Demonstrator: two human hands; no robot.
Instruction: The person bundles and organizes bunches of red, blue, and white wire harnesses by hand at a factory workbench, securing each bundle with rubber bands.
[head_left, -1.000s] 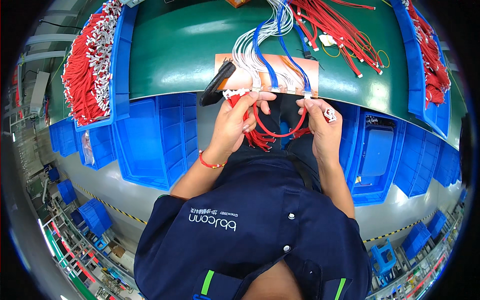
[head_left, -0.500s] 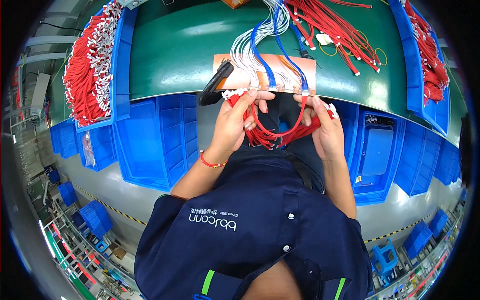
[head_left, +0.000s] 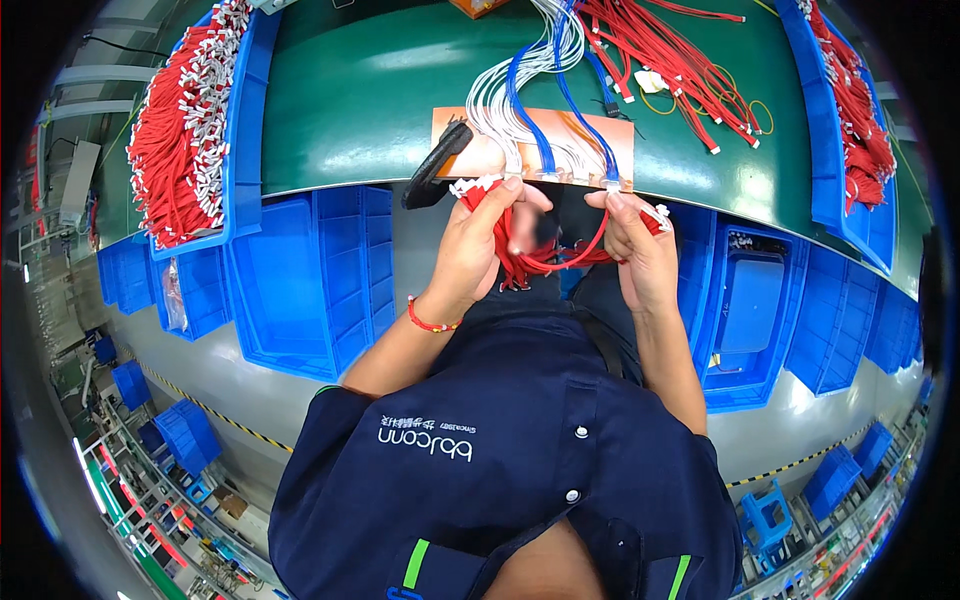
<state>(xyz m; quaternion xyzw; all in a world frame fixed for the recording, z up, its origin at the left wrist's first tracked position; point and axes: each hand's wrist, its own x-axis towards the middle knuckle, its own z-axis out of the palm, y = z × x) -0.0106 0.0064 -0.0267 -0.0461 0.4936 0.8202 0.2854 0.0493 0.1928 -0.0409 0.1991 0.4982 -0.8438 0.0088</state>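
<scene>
My left hand [head_left: 474, 240] is closed around a bunch of red cables [head_left: 508, 262] with white connectors [head_left: 474, 188] at their ends. Its thumb and fingertips are at the near edge of a copper-coloured plate [head_left: 452, 120]. My right hand [head_left: 645, 250] pinches the end of a red cable [head_left: 566, 267] just below a connector [head_left: 612, 185] on that same edge. White connector ends also stick out beside its fingers. Between both hands the red cable hangs in a loop. White wires [head_left: 490, 92] and blue wires [head_left: 541, 140] run over the plate to its edge.
A black strap-like piece [head_left: 437, 165] sits at the plate's left. Loose red cables [head_left: 690, 80] lie on the green table [head_left: 360, 110]. Blue bins of red cables stand left [head_left: 245, 150] and right [head_left: 835, 150]. Blue crates [head_left: 290, 290] are below the table edge.
My hands have come slightly closer together, and the hanging red loop has changed shape a little. The red bunch below has shifted, showing less toward my right hand.
</scene>
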